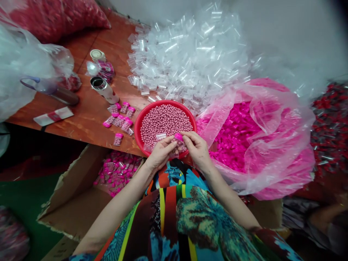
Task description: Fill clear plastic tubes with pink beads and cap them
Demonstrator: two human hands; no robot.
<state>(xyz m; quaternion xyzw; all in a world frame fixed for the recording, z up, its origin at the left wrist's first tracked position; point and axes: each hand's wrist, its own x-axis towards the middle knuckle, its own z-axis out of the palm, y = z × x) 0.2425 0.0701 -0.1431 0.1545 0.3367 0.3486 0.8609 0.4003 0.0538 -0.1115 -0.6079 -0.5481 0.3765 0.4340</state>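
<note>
My left hand [161, 152] and my right hand [198, 148] meet over the near rim of a red bowl [139, 121] full of small pink beads. Both hands are closed on a small clear vial [177, 142] filled with beads. My right fingers pinch its pink cap [178, 136]. An empty clear vial [161, 136] lies on the beads just beyond my left fingers.
Several filled, capped vials [119, 117] lie on the wooden table [89, 108] left of the bowl. A cardboard box [81, 195] below holds more. A heap of clear vials [187, 54] lies behind, a bag of pink caps [239, 137] at right, a canister [104, 90] and scissors [49, 87] at left.
</note>
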